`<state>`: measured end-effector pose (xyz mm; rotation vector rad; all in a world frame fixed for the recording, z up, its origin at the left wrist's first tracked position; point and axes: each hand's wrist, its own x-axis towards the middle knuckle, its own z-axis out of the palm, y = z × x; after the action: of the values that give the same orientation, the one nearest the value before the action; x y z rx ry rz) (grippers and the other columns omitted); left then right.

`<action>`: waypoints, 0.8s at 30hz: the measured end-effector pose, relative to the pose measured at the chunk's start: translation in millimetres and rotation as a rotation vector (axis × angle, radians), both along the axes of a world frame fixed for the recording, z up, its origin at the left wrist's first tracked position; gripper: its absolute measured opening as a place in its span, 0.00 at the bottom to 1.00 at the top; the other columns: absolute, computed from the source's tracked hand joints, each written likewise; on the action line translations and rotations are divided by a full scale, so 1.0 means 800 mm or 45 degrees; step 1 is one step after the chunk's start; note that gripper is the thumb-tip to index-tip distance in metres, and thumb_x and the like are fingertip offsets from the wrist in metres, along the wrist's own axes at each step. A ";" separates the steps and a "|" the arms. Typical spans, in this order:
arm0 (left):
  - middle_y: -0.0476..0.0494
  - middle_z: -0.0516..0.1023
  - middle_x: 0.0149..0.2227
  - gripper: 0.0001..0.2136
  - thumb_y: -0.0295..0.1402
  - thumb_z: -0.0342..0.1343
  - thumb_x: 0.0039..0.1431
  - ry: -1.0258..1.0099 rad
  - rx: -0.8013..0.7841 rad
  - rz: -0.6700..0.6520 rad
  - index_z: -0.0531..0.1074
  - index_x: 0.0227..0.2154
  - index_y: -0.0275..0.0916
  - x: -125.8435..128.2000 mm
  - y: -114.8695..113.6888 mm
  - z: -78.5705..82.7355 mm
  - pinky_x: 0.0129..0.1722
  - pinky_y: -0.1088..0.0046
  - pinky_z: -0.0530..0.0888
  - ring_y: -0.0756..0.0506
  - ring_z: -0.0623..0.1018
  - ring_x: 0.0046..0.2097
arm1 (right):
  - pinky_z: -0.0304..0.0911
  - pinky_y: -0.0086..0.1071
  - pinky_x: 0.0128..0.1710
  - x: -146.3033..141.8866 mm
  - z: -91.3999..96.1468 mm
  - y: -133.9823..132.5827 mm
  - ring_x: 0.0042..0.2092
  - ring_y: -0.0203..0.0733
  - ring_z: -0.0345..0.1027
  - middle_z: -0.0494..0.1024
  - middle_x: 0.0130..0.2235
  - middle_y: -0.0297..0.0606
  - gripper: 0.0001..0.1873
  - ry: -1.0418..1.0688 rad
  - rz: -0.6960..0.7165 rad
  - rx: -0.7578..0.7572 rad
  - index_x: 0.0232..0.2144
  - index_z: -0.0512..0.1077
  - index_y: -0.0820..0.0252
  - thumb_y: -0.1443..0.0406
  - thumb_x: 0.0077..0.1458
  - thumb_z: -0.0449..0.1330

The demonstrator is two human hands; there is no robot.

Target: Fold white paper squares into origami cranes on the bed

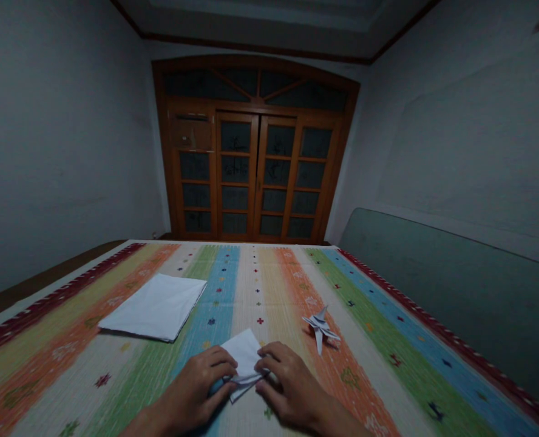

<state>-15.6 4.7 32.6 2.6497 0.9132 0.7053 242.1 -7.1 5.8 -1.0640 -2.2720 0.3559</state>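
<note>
My left hand (196, 383) and my right hand (288, 383) meet at the near edge of the striped cloth (115, 388). Between them they pinch a folded white paper (244, 358), its pointed flap rising away from me. A flat, squarish stack of white paper (153, 306) lies to the far left of my left hand. Beyond my right hand stands a small, spiky white origami figure (320, 326), not touching that hand.
The cloth has multicoloured stripes and covers a wide surface. A grey-green padded panel (442, 297) runs along its right side. Wooden glazed doors (255, 176) stand at the far end of the room, between grey walls.
</note>
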 end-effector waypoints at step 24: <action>0.43 0.81 0.45 0.17 0.16 0.51 0.53 0.001 0.034 -0.130 0.73 0.39 0.43 -0.007 0.005 0.000 0.51 0.61 0.74 0.39 0.76 0.50 | 0.70 0.41 0.45 -0.003 0.010 0.001 0.45 0.49 0.72 0.78 0.43 0.44 0.15 0.021 0.076 0.044 0.45 0.76 0.57 0.74 0.59 0.56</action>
<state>-21.5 8.7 32.7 2.6980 0.7676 0.6964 239.9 -6.1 14.0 -0.9741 -2.2907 0.3472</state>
